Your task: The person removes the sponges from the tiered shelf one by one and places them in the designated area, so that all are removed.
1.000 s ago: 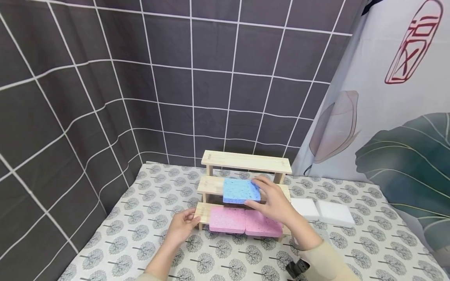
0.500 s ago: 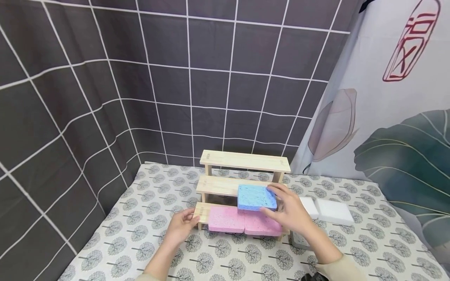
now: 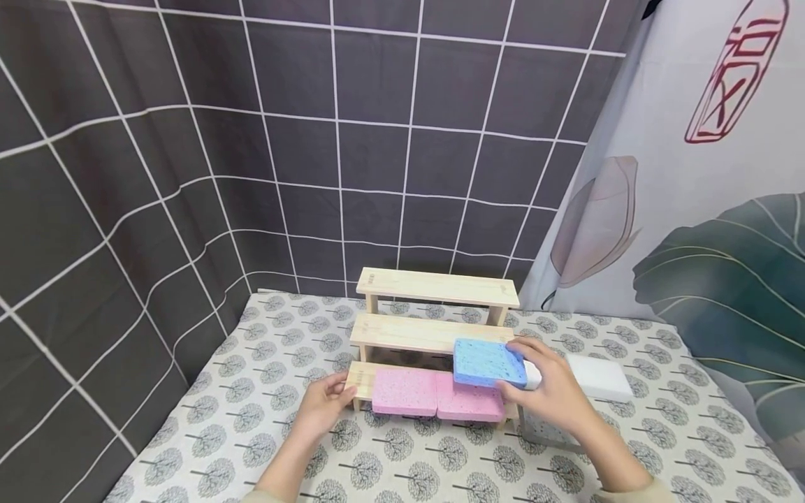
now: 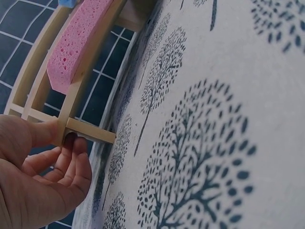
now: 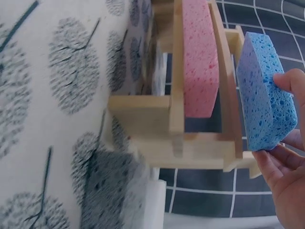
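Note:
My right hand (image 3: 556,388) grips a light blue sponge (image 3: 484,360) by its right end, thumb on one face and fingers on the other. In the right wrist view the blue sponge (image 5: 264,95) is held apart from the wooden shelf boards. A three-tier wooden rack (image 3: 438,285) stands before me. My left hand (image 3: 324,404) pinches the left end of its lowest board; the left wrist view has the thumb of that hand (image 4: 47,176) on top and fingertips beneath. Two pink sponges (image 3: 404,392) lie side by side on that lowest tier.
White sponge blocks (image 3: 600,377) lie on the table right of the rack, one mostly hidden behind the right hand. A grey sponge (image 3: 544,427) sits nearer, partly under the right forearm. Tree-print cloth (image 3: 402,468) covers the table. A dark grid-patterned curtain (image 3: 377,161) hangs behind.
The blue sponge has come off the middle tier in my right hand, moving right and toward me, now over the rack's right end. The left hand keeps its place on the board.

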`<state>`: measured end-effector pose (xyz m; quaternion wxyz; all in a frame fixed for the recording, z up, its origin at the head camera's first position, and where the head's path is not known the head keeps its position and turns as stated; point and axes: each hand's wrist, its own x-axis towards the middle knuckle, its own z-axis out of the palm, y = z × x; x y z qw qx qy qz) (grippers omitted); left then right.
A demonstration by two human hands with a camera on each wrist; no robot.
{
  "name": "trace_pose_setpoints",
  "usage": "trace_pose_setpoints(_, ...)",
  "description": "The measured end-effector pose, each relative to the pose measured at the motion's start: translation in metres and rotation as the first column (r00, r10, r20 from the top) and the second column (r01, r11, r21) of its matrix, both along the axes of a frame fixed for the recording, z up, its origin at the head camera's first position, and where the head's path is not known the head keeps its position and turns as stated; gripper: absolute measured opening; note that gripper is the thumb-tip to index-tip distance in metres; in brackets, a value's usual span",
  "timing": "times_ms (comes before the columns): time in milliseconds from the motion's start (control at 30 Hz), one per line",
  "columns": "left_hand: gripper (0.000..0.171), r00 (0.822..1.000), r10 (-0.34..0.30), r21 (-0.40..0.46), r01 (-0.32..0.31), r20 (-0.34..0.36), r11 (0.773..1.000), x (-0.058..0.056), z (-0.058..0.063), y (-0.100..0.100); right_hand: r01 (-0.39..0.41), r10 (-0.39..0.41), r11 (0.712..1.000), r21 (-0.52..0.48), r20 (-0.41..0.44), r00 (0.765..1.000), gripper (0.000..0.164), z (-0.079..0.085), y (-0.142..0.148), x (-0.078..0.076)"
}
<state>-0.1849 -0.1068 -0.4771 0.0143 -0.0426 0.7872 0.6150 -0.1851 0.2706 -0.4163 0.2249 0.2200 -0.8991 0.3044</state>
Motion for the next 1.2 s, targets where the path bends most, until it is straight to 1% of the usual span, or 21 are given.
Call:
trace_pose_setpoints(267,0.045,1.0,0.002,0.0,-0.002,-0.006,1.0,0.0,0.0,0.001,0.055,-0.055,0.998,-0.009,-0.044,0.998,0.062,-0.003,0.016,0.011)
trace_pose_setpoints(467,0.045,1.0,0.014,-0.005,-0.013,0.009,1.0,0.001,-0.001,0.001,0.068,-0.071,0.997,-0.043,-0.059,0.996,0.061,-0.006,0.03,0.017)
trace_pose_setpoints(633,0.045,1.0,0.0,0.002,0.0,-0.009,1.0,0.0,-0.001,0.001,0.079,-0.083,0.994,-0.07,-0.061,0.995,0.062,-0.009,0.044,0.024)
trace_pose_setpoints(767,0.045,1.0,-0.001,0.004,0.002,-0.014,1.0,0.0,-0.001,0.001,0.078,-0.084,0.994,-0.078,-0.078,0.993,0.063,-0.014,0.056,0.028)
trace_pose_setpoints(900,0.046,1.0,0.0,0.002,0.0,-0.012,1.0,0.001,-0.001,0.0,0.068,-0.076,0.993,-0.099,-0.076,0.994,0.064,-0.018,0.066,0.033)
trace_pose_setpoints(1100,0.046,1.0,-0.005,0.01,0.005,-0.015,1.0,0.002,0.0,0.001,0.092,-0.098,0.988,-0.121,-0.051,0.994,0.062,-0.023,0.079,0.04)
trace_pose_setpoints(1200,0.046,1.0,-0.005,0.013,0.005,-0.014,1.0,0.002,0.0,0.001,0.112,-0.116,0.987,-0.112,-0.031,0.993,0.061,-0.025,0.086,0.043)
